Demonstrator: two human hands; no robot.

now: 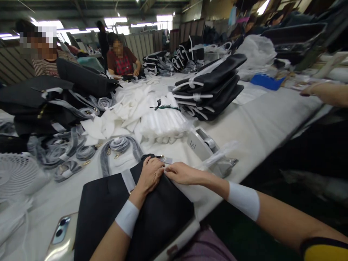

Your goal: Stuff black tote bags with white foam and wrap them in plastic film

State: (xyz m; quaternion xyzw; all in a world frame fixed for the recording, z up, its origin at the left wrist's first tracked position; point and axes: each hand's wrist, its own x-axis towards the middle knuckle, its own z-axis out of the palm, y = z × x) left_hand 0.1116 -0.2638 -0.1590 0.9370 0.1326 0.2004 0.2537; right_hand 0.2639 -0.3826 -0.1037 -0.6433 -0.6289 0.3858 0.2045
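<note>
A black bag (pixel 108 203) lies flat at the front edge of the table, with a wrapped strip (pixel 128 180) across its upper part. My left hand (pixel 151 174) rests on the bag's upper edge, its fingers bent close together; what they grip, if anything, is hidden. Beside it, my right hand (pixel 181 173) has its fingers pressed together at the bag's corner, near a small clear tag (pixel 166 160). Just behind the bag lies a wrapped strap (pixel 119 144) with gold clips. A grey tape dispenser (pixel 202 145) stands right of my hands.
Black bags (pixel 214 87) are stacked at the back right, near a blue object (pixel 266 82). White pieces (pixel 108 121) and rolled bundles (pixel 163 121) fill the middle. A phone (pixel 63 232) lies front left. People sit across the table; another person's hand (pixel 323 90) reaches in at right.
</note>
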